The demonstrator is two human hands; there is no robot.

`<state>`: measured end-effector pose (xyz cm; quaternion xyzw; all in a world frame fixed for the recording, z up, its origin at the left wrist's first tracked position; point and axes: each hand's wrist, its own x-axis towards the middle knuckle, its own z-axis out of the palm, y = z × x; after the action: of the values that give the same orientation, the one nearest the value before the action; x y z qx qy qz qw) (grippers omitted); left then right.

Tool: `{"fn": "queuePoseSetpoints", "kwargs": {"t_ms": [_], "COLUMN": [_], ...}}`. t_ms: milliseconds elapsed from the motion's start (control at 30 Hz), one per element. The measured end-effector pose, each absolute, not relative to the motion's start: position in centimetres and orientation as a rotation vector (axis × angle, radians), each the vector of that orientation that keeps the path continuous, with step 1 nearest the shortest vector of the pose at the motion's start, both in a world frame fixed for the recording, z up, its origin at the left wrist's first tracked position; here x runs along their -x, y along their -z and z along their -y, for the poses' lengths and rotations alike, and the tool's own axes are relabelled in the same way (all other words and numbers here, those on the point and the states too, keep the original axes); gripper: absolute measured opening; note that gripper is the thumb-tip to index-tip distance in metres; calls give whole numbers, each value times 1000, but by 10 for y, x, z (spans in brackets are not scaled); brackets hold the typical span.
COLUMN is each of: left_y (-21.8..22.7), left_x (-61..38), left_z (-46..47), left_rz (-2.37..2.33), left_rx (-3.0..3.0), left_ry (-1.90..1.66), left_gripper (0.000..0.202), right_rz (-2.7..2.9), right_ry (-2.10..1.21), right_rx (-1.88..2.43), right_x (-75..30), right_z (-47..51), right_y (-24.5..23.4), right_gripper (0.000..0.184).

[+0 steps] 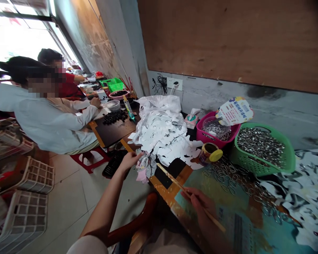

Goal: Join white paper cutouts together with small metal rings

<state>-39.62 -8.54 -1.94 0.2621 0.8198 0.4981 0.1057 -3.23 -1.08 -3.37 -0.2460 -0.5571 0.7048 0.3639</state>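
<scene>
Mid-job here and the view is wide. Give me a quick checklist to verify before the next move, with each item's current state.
1. Right hand holding the wooden stick: ok.
2. Left hand gripping the crumpled scraps: cannot tell; it touches them, but a firm hold isn't clear.
3. Metal rings all inside the green basket: not ok; many lie loose on the patterned tabletop.
4. Yellow lid seated on the jar: cannot tell.
5. Co-worker's hand well apart from the person's hands: ok.
</scene>
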Motion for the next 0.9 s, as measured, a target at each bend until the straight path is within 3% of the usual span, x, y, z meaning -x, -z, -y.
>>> {"fn": "queuePoseSetpoints", "kwargs": {"t_ms": [267, 400, 567, 800, 900], "left_y": [19, 26, 39, 48, 47], "left_x": [351, 329, 320, 316, 307], "left_z": [121, 116, 106, 117, 114], "left_rz": [-1765, -1632, -1586, -1739, -1848], "left_rx": [-595, -439, -344, -377, -472], "left_ry": [-1795, -1945, -1971, -1995, -2021], "left_gripper": [45, 40, 26, 34, 31], "right_rz": [1451, 1902, 2317, 2582, 2518], "right_ry": [-1728, -1375, -998, -1084, -1174], "right_rx": [555, 394, 144, -36, 36], "right_x": [37, 45, 84, 97, 99], "right_z": [14, 14, 14, 9, 12], "right_y": [32, 16, 44, 52, 48], "right_gripper": [22, 33, 40, 49, 34]}}
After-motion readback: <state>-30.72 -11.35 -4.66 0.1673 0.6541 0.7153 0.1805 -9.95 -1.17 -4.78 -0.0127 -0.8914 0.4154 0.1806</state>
